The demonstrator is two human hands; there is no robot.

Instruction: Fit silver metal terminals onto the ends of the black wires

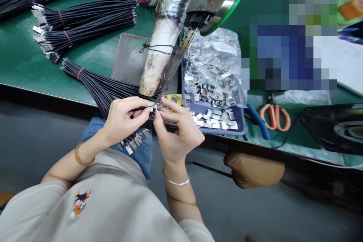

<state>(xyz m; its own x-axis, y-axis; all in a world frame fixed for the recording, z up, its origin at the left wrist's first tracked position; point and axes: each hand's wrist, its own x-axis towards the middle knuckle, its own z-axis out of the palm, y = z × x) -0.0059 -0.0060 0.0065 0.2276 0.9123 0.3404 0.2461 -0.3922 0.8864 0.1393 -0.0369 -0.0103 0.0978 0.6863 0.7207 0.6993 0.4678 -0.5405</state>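
Observation:
My left hand (126, 115) and my right hand (178, 128) meet near the table edge, each pinching a small piece by the fingertips. The left fingers close on a small metal connector (153, 107); the right fingers grip something small beside it, too tiny to make out. Just above them is the tip of a soldering iron (177, 60), next to a white nozzle (155, 56) wrapped in plastic. A bundle of black cables (99, 87) runs behind my left hand, with metal-ended cables (134, 141) hanging over my lap. A yellow sponge (174, 99) lies behind my right fingers.
A blue tray (241, 123) holds many metal connectors and a plastic bag (218, 56). Orange-handled scissors (274, 116) and a blue-handled tool (259, 121) lie right of it. More cable bundles (90, 15) are at back left; a wooden stool (255, 170) stands below the table.

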